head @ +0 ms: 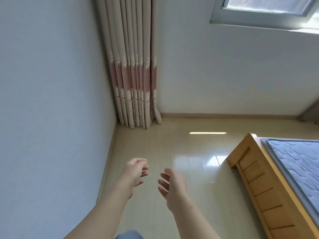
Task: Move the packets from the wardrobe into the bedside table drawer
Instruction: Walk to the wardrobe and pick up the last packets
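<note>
1. The left hand (136, 173) is held out over the floor (155, 144), palm turned inward; its fingers (144, 168) are loosely curled and nothing is gripped in them
2. The right hand (172, 185) is held just beside it, apart from it, palm turned toward the left hand; its fingers (164, 176) are nearly straight and a little spread, and nothing is held
3. Where the packets lie, and which way they point, cannot be told from this view
4. Both bare forearms are seen rising from the bottom edge, with a bit of blue cloth (129, 235) between them
5. The floor is laid in glossy pale tiles; a bright patch of light (208, 133) is seen on it near the far wall
6. A beige curtain (134, 75) is hung in the far corner, marked with a pink band and a dotted hem; the floor is touched by its foot
7. A grey-framed window (269, 7) is seen at the top right
8. A wooden bed frame (255, 178) is seen at the right, and a blue quilted mattress (300, 163) is held in it
</note>
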{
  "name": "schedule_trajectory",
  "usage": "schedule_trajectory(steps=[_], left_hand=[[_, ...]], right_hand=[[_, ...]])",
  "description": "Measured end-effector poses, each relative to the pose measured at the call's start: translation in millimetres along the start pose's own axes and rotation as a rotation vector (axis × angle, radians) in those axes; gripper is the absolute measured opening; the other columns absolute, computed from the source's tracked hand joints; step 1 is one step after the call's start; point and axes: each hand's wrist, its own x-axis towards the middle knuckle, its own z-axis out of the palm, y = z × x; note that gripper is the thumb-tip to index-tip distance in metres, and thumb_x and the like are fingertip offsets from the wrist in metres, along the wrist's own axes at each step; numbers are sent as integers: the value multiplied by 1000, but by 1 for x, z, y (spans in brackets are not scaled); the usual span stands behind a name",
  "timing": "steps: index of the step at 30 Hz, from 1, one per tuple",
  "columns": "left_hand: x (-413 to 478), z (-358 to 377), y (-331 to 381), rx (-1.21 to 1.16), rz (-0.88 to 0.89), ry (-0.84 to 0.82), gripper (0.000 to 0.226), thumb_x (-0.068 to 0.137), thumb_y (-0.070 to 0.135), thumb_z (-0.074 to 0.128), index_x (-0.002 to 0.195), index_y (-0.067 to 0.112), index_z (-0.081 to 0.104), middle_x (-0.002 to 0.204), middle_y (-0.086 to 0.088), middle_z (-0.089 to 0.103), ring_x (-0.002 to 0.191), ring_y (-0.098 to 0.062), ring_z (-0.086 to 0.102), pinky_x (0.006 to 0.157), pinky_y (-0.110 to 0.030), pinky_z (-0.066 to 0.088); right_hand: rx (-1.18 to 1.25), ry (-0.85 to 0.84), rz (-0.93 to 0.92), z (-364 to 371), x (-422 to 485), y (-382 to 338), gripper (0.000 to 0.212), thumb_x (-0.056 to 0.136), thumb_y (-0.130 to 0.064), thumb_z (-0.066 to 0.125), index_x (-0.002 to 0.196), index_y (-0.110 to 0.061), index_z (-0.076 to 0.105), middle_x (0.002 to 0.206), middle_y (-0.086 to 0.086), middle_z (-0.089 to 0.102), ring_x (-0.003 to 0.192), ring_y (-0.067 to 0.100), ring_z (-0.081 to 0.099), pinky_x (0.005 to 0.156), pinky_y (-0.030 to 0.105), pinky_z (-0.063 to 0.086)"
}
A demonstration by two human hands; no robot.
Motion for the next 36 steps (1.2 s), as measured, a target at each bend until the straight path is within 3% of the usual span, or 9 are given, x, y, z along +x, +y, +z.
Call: schedule_trajectory(steps=[7,14,17,20,28,33,36], left_hand=[[167,50,116,77,23,-53,13,97,20,43,92,21,54,90,-1,59,80,-15,56,67,-27,41],[307,114,252,221,69,-218,14,96,19,44,87,22,54,84,3,58,74,-12,55,67,-26,39],[356,152,283,302,14,-297,14,97,21,45,88,22,55,88,0,61,79,-15,58,73,-29,41],[397,184,307,320,-28,-323,14,97,21,46,86,22,55,89,-1,61,77,-15,59,69,-28,41],[511,325,412,362,12,-360,14,97,21,46,87,22,55,86,0,61,76,-14,59,68,-27,40],[561,415,469,350,16,-420,14,97,21,46,87,22,56,89,0,62,78,-14,60,76,-31,42],[595,474,495,362,22,-460,14,97,19,44,88,20,55,81,1,59,74,-14,58,73,-30,40]], right_hand=[[90,89,-13,69,142,-121,7,95,-17,49,95,-12,54,87,4,55,75,19,52,63,28,42],[217,138,-28,141,244,-261,6,95,-17,50,95,-14,55,88,3,56,72,18,53,62,28,42],[306,221,-19,135,286,-305,9,95,-18,50,99,-13,56,86,2,56,70,16,52,61,27,42],[399,279,19,129,324,-338,12,94,-17,49,101,-10,55,85,2,55,69,16,51,59,27,40],[394,302,-19,101,446,-500,8,94,-18,50,90,-14,55,89,2,56,73,17,53,60,27,41],[432,369,-70,63,499,-595,10,94,-18,49,99,-11,55,89,2,57,75,18,54,61,28,42],[486,415,-89,39,533,-637,10,94,-18,50,98,-11,56,92,3,58,77,19,55,62,29,43]])
